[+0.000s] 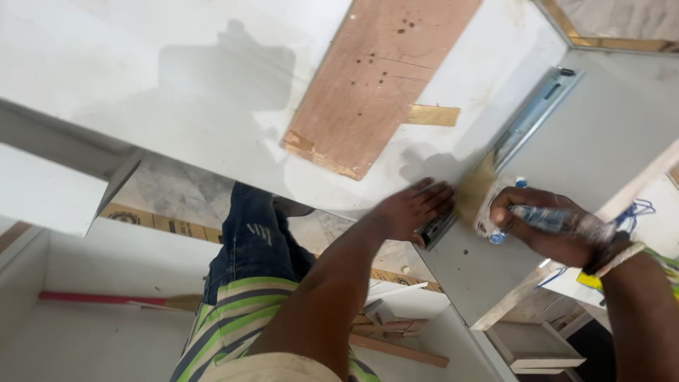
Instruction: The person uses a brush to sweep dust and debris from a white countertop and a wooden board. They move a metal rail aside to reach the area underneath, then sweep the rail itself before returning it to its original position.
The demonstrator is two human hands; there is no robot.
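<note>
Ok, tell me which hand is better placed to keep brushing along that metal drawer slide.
Right. The right hand already holds the brush at the drawer slide, while the left hand lies flat on the white panel.

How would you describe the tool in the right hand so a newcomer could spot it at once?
Start at the grey-white panel on the right, where a metal drawer slide runs diagonally. At the slide's lower end, the right hand grips a paintbrush. Its tan bristles and blue-and-clear handle set it apart from the metal rail and the left hand beside it.
</note>
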